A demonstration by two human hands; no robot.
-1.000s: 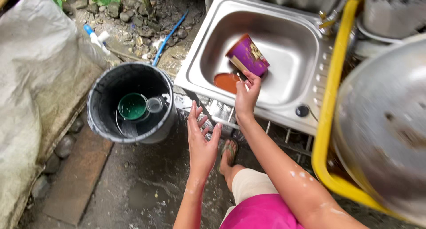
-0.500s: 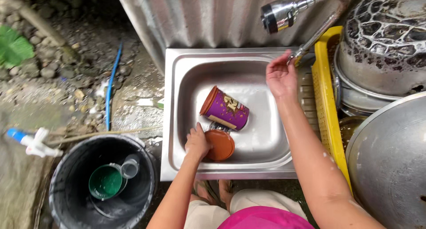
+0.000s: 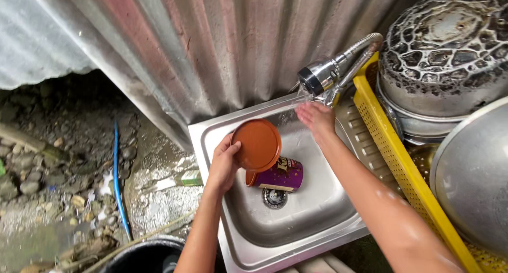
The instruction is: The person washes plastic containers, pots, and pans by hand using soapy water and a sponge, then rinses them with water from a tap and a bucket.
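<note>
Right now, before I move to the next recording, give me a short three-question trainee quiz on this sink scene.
1. Which hand holds the orange lid?
2. True or false: the purple container stands upright in the sink.
3. Where is the right hand? A) under the faucet head B) on the yellow rack C) in the black bucket

Key: 1. The left hand. 2. False; it lies on its side near the drain. 3. A.

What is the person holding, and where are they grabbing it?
The left hand holds a round brown lid by its left edge. The right hand holds nothing; it is under the faucet head.
</note>
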